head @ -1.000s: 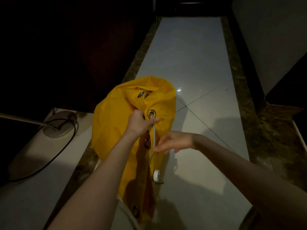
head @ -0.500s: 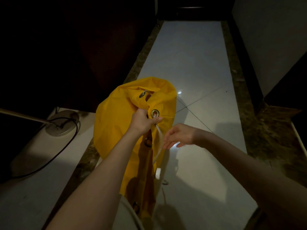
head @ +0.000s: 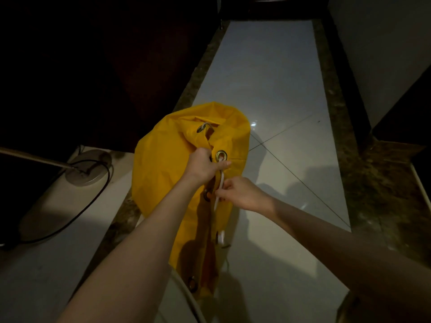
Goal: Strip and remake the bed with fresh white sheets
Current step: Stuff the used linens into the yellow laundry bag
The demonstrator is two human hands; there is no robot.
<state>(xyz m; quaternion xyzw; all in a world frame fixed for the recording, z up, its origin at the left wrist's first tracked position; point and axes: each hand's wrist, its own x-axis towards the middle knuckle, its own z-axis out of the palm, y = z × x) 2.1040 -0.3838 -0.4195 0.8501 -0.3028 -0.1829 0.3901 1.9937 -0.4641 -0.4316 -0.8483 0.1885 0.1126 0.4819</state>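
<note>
- Head view, dim corridor: pale tiled floor (head: 268, 78) runs ahead between dark stone borders. No bed or white sheets in frame, so the task's main things are somewhere out of shot.
- Yellow bag (head: 168, 173) hangs in front of the person, bulging and gathered at the top. Probably laundry or linen inside, but the contents can't be seen.
- It hangs off the floor because the left hand (head: 202, 166) has its fingers curled round the bunched neck, just beside a brass eyelet (head: 221, 155). Judging by the grip, that hand takes the weight and keeps the mouth pinched together.
- Right hand (head: 240, 193) sits just below, fingers pinching the white cord (head: 219, 190) that comes out of that eyelet. Held there to draw the cord, I'd guess. Tightening or loosening: can't tell.
- Cord runs on down the bag's seam to a white toggle (head: 221, 236), hanging loose.
- Lamp base (head: 89, 167) with a black cable (head: 70, 220) stands on the floor at left, well apart from the bag.
- Judgement: this is a bagging step, with bed-making not in sight.
</note>
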